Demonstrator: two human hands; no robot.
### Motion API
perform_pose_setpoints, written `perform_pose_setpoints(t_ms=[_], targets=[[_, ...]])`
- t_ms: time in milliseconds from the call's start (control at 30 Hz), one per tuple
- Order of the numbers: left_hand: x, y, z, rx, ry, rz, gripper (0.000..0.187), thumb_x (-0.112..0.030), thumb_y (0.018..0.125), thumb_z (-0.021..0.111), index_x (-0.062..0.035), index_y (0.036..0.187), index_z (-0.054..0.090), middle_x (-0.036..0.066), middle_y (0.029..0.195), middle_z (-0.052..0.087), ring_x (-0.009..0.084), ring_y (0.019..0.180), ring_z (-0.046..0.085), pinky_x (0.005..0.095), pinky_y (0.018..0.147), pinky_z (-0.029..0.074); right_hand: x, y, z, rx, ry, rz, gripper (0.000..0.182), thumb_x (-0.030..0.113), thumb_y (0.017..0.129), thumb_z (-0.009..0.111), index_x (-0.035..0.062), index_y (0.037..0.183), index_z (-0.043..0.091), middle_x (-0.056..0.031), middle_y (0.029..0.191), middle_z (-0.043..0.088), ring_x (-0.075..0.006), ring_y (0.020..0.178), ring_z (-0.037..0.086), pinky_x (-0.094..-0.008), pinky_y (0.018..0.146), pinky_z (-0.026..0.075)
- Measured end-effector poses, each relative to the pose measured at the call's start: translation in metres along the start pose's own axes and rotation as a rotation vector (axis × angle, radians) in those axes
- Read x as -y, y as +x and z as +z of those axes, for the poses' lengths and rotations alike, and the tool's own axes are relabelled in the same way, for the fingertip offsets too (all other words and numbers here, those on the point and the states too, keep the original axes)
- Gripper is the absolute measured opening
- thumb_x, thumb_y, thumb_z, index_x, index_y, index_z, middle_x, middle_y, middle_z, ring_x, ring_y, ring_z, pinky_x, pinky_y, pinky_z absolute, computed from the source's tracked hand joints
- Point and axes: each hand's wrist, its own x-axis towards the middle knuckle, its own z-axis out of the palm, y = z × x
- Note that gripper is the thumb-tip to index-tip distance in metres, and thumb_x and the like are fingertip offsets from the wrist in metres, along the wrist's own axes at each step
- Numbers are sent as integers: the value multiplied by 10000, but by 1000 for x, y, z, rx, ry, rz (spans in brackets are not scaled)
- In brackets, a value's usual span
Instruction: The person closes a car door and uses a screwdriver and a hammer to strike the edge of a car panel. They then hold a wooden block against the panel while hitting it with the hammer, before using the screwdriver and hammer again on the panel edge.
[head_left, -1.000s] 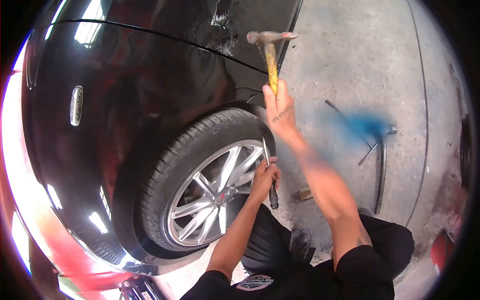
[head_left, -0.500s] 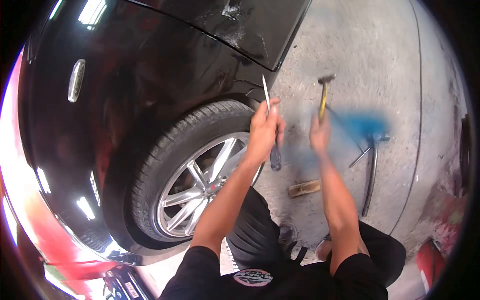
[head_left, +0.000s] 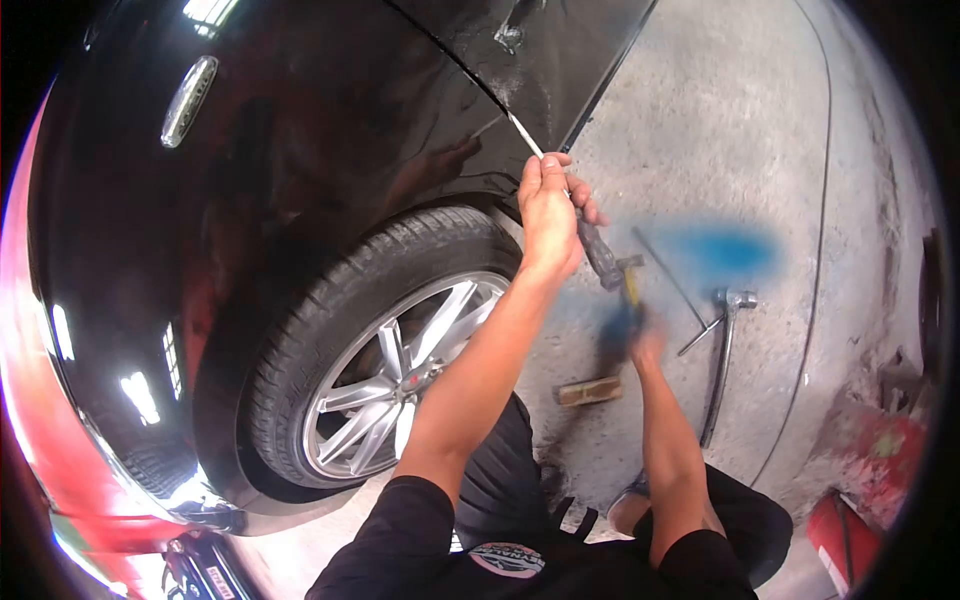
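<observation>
My left hand (head_left: 553,215) is closed around a screwdriver (head_left: 600,256) with a dark handle. Its pale metal tip reaches the gap between the front fender (head_left: 340,110) and the door (head_left: 560,60) of a black car. Scuffs mark the paint beside that gap. Lower down, my right hand (head_left: 648,338), blurred by motion, grips a hammer (head_left: 632,285) with a yellow handle. The hammer's head is right at the butt end of the screwdriver's handle.
Left of my arms is the car's front wheel (head_left: 390,350) with silver spokes. On the concrete floor (head_left: 720,130) lie a wooden block (head_left: 590,391), a thin metal rod (head_left: 700,338) and a long-handled tool (head_left: 722,370), near a blue paint patch. A red object (head_left: 842,540) stands lower right.
My left hand has tilted the screwdriver and brought its tip to the panel gap. The hammer has swung down and left to the screwdriver's handle end. The view has shifted slightly.
</observation>
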Motion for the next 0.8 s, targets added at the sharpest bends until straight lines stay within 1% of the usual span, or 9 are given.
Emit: perform_pose_setpoints(t_ms=[167,300,433,533,600,667,700,767,800], targets=[[-2,-1,8,54,-131,-8,309,-365,1155,386,-75,1184,488,42,756,476,187,617,509,452,613,553,-1,4,-1,60,-15,8,536,95,867,702,90,1399,640,-261,1100,706,-433,1042,688,-518,895,551],[4,4,18,165,-431,-11,318,-404,1145,414,-100,1198,491,41,790,477,207,677,507,488,681,535,-12,8,1,75,-36,-37,532,105,880,681,100,1410,636,-257,1096,709,-434,1007,701,-516,869,562],[8,6,25,104,-531,9,327,-425,1140,425,-112,1207,494,40,760,476,204,644,521,471,636,540,-17,6,-16,151,-94,-71,517,123,890,660,115,1406,640,-257,1077,711,-457,938,709,-524,825,571],[8,6,19,76,-425,-25,336,-419,1146,414,-98,1194,500,40,718,492,186,562,522,421,552,538,-25,2,-33,203,-187,-109,501,116,895,646,124,1395,649,-267,1051,710,-469,922,707,-533,809,569],[6,4,17,73,-434,-32,334,-409,1147,414,-89,1185,502,41,720,499,186,560,525,420,553,542,-39,-2,-40,249,-257,-112,492,110,900,636,131,1391,654,-276,1041,707,-471,926,706,-539,807,566],[6,3,14,104,-433,-55,306,-361,1155,407,-72,1173,507,42,726,518,178,565,545,413,561,552,-59,4,-41,308,-364,-198,434,167,976,627,94,1404,635,-227,1053,724,-384,912,732,-490,801,581],[11,4,10,105,-449,-56,306,-361,1155,407,-72,1173,507,42,726,518,178,565,545,413,561,552,-50,12,-50,306,-380,-199,434,167,976,627,94,1404,635,-227,1053,724,-383,912,732,-490,801,581],[24,4,4,93,-400,-186,269,-320,1158,404,-76,1170,517,40,734,533,171,568,554,418,568,557,-4,42,-87,251,474,270,462,271,1040,622,42,1440,594,-148,1071,723,-266,927,723,-399,849,582],[29,1,-1,108,-340,-163,248,-289,1158,411,-76,1159,538,38,755,559,158,614,575,388,618,558,34,51,-112,249,775,279,484,310,1049,624,17,1432,586,-111,1036,713,-227,909,700,-366,849,566]])
